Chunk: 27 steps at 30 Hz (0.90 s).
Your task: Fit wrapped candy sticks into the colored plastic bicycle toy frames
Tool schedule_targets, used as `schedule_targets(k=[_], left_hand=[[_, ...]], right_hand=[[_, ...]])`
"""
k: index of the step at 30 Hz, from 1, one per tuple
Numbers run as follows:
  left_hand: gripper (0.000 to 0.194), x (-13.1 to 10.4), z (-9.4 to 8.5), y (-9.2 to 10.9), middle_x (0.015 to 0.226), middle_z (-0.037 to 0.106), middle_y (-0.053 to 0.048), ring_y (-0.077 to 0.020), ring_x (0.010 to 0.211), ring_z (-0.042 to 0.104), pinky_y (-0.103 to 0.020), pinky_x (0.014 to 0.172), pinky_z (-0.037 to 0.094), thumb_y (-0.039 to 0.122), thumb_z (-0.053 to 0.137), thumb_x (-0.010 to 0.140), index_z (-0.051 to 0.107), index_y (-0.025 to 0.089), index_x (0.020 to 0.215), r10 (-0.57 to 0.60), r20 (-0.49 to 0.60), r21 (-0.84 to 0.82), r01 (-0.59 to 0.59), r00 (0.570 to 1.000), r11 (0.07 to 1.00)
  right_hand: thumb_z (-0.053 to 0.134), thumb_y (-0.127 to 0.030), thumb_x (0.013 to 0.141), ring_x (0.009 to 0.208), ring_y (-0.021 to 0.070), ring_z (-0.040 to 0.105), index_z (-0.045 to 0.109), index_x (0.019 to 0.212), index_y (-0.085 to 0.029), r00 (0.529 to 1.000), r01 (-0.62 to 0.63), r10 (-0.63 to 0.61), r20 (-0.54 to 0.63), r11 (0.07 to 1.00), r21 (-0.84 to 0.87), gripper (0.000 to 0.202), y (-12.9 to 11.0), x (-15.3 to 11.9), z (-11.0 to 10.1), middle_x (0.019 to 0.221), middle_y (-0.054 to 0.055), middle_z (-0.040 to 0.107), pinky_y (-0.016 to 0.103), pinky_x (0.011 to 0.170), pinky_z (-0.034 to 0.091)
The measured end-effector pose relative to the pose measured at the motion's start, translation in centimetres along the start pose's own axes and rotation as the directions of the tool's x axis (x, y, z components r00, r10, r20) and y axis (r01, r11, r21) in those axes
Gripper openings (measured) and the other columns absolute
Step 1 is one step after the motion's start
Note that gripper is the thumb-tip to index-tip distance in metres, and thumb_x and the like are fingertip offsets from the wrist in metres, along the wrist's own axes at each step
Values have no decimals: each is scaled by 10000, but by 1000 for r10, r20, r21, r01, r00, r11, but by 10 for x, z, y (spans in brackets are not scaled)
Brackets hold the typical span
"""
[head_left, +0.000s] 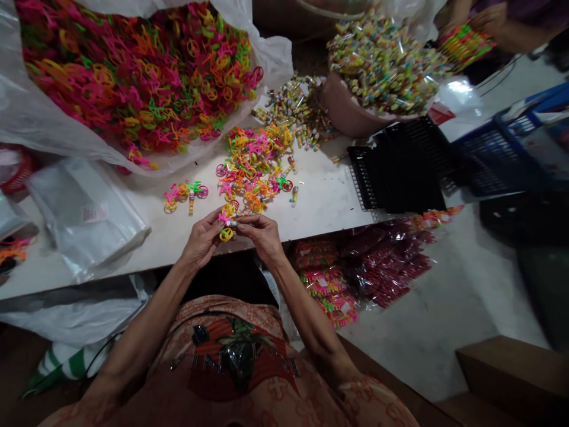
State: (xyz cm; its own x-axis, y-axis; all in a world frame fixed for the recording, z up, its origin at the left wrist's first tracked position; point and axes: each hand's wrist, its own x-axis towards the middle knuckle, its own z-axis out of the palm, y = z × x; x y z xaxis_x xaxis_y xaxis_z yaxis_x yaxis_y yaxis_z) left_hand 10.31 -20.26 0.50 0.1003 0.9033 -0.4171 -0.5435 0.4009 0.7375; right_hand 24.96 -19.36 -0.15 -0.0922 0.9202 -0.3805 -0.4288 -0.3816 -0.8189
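Note:
Near the table's front edge my left hand (202,240) pinches a small pink and yellow plastic bicycle toy (227,222). My right hand (263,236) meets it from the right, its fingers closed on a small tube with a printed wrapper (233,224) that touches the toy. Just beyond both hands lies a pile of colourful bicycle toys (255,157). To the left of it, a few toys (182,193) rest on the table beside one wrapped tube (191,203). Another tube (294,194) lies to the right of the pile.
A large plastic sack (146,77) of toys fills the back left. Clear bags (89,210) lie at left. A pink tub (351,107) heaped with tubes, black trays (400,166) and a blue basket (493,148) stand right. A person's hands (491,21) show top right.

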Motion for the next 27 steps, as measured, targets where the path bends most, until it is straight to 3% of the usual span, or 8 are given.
schedule_targets(k=[9,16,22,27], left_hand=[[525,0,0,-2,940,745,-57,-140,685,689,-262,631,604,258,871,574,659,169,1046,32,-34,-7,-33,999,999],[460,-6,6,8,804,728,-20,-114,596,642,-219,551,554,214,879,530,685,174,945,-33,-35,-43,31,999,999],[527,-2,7,-3,796,729,-18,-115,647,653,-202,611,522,284,890,492,680,166,961,142,-182,62,-132,973,989],[547,14,8,2,706,672,12,-123,608,604,-239,596,500,371,840,569,672,156,1044,162,-111,254,-130,981,959]], right_hand=[[878,-303,543,784,147,672,758,692,-228,976,219,-219,20,956,-195,206,-12,-5,3,771,-8,735,319,833,555],[880,-397,520,732,168,672,734,662,-224,983,171,-156,97,971,-169,267,-18,-2,3,759,3,737,347,754,580],[826,-375,606,766,174,659,735,666,-245,959,282,-277,62,901,-329,170,-14,-4,7,756,6,721,337,800,560],[800,-383,630,756,176,652,741,724,-235,958,285,-260,118,896,-341,185,-15,21,-5,789,9,709,348,766,566]])
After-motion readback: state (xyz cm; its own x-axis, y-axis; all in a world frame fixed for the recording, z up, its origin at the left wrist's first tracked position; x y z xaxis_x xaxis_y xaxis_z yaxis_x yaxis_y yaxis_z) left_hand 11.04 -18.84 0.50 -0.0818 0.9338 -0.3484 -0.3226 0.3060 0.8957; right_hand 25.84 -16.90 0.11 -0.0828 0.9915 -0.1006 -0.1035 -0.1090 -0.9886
